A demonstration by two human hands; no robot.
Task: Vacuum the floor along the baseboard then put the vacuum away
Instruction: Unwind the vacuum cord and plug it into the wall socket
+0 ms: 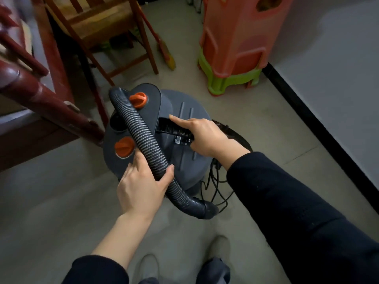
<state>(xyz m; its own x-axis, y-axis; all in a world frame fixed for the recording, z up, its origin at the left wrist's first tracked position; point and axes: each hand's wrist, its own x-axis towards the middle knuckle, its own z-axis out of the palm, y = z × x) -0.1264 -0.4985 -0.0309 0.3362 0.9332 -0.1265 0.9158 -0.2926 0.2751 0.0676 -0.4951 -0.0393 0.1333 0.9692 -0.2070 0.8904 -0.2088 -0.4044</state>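
Two hands work on one machine. The left hand (143, 185) is wrapped round the ribbed hose (143, 136), thumb on one side and fingers (134, 163) curled over the other, clamped on it near its lower end — just above the smooth dark cuff (205, 208) that hangs off the body's near edge. Beyond that hand the hose arches up and away across the top of the vacuum (184, 160), passing between the two orange knobs (138, 99), and bends down at the far rim. Held so, the hose stays draped over the lid instead of trailing on the floor (51, 191), which looks like tidying for storage.

The right hand (205, 138) sits closed over the black carry handle (174, 130) in the middle of the lid, its forefinger laid out straight along the recess. That grip suggests a lift or a drag of the whole canister, with the other hand keeping the hose from sliding off.

Below the right forearm a loose black cord (217, 191) lies looped on the floor against the machine — it could snag underfoot if the vacuum is carried now. To the right of the right hand the dark baseboard (307, 117) runs along the white wall. Beyond both hands stand stacked plastic stools (235, 48) and a wooden chair (98, 27); left of the left hand, a dark red rail (51, 109) crowds close to the canister.
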